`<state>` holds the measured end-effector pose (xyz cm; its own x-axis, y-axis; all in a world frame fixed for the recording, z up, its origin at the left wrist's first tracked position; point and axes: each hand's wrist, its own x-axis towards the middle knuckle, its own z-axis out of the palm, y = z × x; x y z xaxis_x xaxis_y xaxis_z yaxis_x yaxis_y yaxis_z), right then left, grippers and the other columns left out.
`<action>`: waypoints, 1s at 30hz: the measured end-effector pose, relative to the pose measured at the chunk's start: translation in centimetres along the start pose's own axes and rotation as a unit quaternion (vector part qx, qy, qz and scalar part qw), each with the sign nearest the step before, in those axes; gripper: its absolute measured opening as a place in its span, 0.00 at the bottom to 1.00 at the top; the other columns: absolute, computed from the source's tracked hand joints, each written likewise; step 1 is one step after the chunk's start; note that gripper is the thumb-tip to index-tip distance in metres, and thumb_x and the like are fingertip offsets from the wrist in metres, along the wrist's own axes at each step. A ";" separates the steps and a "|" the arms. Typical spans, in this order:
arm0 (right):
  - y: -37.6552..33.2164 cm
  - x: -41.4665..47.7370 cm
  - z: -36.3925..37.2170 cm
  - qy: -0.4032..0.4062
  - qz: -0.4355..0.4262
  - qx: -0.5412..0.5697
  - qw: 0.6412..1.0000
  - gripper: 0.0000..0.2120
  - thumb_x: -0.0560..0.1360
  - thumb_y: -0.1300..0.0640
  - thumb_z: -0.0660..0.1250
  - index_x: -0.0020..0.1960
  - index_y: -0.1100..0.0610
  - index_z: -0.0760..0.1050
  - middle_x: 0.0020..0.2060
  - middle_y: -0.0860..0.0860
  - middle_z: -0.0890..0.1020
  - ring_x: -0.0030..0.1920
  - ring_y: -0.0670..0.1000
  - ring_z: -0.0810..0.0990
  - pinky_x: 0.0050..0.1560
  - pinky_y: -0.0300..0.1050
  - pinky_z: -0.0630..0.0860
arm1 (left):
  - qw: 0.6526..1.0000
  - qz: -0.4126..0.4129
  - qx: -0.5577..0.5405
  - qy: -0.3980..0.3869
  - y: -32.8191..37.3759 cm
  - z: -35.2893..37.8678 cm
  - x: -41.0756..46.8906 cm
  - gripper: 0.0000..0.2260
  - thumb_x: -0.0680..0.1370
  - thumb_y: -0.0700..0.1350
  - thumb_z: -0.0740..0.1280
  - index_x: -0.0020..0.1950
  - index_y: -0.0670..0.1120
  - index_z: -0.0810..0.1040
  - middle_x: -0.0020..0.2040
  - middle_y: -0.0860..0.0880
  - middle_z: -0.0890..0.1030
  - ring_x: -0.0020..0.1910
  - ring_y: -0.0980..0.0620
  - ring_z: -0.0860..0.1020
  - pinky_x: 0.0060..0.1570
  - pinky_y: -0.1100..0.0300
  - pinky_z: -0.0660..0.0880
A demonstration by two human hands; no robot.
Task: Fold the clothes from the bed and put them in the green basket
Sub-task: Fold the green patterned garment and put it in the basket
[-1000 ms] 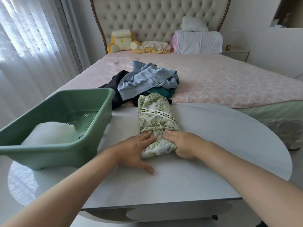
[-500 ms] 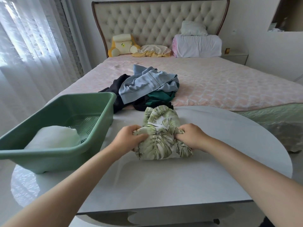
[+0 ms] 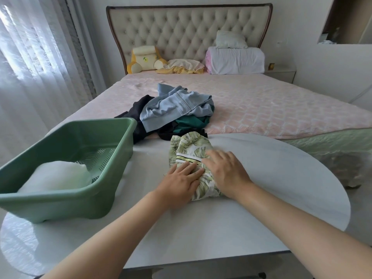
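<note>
The table [image 3: 261,198] carries a green basket [image 3: 60,208] on its left and a leaf-print garment [image 3: 187,146] at the middle. The bed [image 3: 271,109] behind holds a clothes pile [image 3: 177,105] near its foot, and pillows [image 3: 235,60] and a plush [image 3: 145,59] at its head.

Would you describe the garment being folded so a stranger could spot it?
On the white table by the bed, right of the green basket, a folded garment lies under the left hand and right hand. It alone bears a pale leaf print; the heap behind it is plain.

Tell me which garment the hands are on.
The leaf-print garment on the table, under left hand and right hand; the clothes pile lies on the bed, the white item in the green basket.
</note>
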<state>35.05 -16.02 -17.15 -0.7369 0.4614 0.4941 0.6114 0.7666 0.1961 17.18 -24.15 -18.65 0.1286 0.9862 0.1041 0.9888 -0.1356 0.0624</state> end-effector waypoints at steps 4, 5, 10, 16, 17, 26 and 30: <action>-1.0 -1.6 0.8 -0.173 -0.012 0.114 0.978 0.39 0.77 0.37 0.38 0.80 0.58 0.61 0.78 0.54 0.63 0.79 0.54 0.60 0.78 0.54 0.57 | 0.999 0.015 -0.032 -0.022 -0.6 0.5 0.3 0.23 0.85 0.54 0.47 0.81 0.56 0.50 0.81 0.56 0.48 0.80 0.54 0.44 0.78 0.50 0.44; -0.8 -2.1 0.9 -0.226 0.000 0.121 0.967 0.46 0.74 0.30 0.30 0.82 0.56 0.51 0.81 0.52 0.55 0.81 0.51 0.51 0.80 0.51 0.48 | 0.999 0.021 -0.031 -0.020 -0.9 0.8 0.3 0.23 0.85 0.54 0.47 0.81 0.56 0.50 0.81 0.56 0.48 0.80 0.55 0.44 0.78 0.50 0.45; 0.3 -2.7 1.1 -0.295 0.067 0.143 0.942 0.50 0.67 0.21 0.34 0.82 0.47 0.37 0.81 0.46 0.39 0.81 0.50 0.37 0.80 0.52 0.43 | 0.999 0.009 -0.043 -0.021 -2.6 1.2 -0.1 0.23 0.85 0.55 0.47 0.81 0.59 0.49 0.81 0.56 0.46 0.80 0.56 0.41 0.78 0.52 0.45; 0.8 -2.6 0.8 -0.336 0.054 0.121 0.932 0.49 0.73 0.25 0.55 0.80 0.44 0.32 0.80 0.46 0.34 0.80 0.50 0.34 0.79 0.58 0.42 | 0.995 -0.077 -0.003 -0.066 -3.8 0.0 -1.0 0.27 0.84 0.61 0.45 0.81 0.56 0.47 0.82 0.50 0.41 0.80 0.50 0.38 0.78 0.49 0.44; 0.8 -2.5 0.8 -0.337 0.057 0.124 0.931 0.49 0.73 0.27 0.56 0.80 0.44 0.32 0.80 0.46 0.34 0.80 0.50 0.35 0.79 0.58 0.43 | 0.993 -0.092 0.042 -0.065 -3.6 -0.7 -0.9 0.28 0.83 0.62 0.47 0.81 0.54 0.49 0.81 0.48 0.40 0.80 0.48 0.39 0.78 0.48 0.44; 0.1 -1.4 0.5 -0.324 0.084 0.123 0.934 0.48 0.69 0.31 0.54 0.82 0.48 0.41 0.82 0.50 0.45 0.81 0.53 0.46 0.78 0.56 0.53 | 0.997 0.030 0.072 -0.013 0.6 -1.3 -1.0 0.43 0.74 0.73 0.57 0.82 0.52 0.52 0.82 0.52 0.51 0.80 0.49 0.48 0.77 0.49 0.46; 0.0 -1.2 0.0 -0.299 0.081 0.146 0.939 0.44 0.75 0.41 0.63 0.83 0.51 0.44 0.82 0.52 0.48 0.81 0.52 0.50 0.78 0.51 0.55 | 0.997 -0.038 -0.042 -0.057 -1.9 -0.5 -0.5 0.49 0.69 0.75 0.63 0.81 0.56 0.48 0.81 0.58 0.48 0.80 0.54 0.49 0.78 0.54 0.53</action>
<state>35.95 -16.63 -17.73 -0.7252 0.6833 -0.0844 0.6881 0.7148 -0.1249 15.22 -24.47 -18.38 0.0671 0.9976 -0.0181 0.9868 -0.0636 0.1487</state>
